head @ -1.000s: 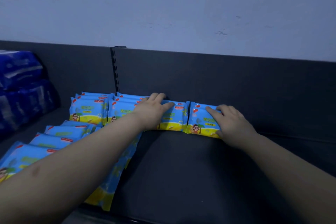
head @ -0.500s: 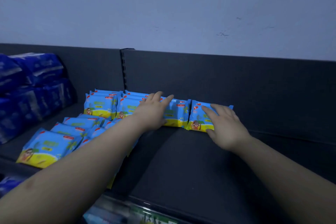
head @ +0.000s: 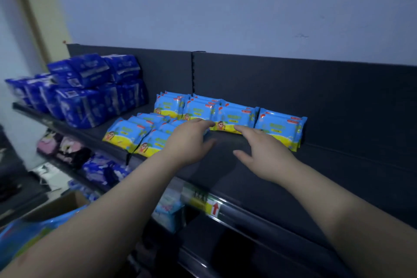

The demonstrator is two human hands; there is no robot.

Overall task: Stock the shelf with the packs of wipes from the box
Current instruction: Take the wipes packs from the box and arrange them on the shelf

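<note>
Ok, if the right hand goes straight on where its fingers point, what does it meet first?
Probably the wipes pack third from left in the back row; the right hand looks nearly on it.

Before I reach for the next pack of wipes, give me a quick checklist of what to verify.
1. Hands free: left hand and right hand open, holding nothing: ok.
2. The back row upright against the back panel: ok.
3. Bare shelf right of the rightmost pack: ok.
4. The front packs stood up: they lie overlapping, not upright: not ok.
5. Packs left in the box: cannot tell.
</note>
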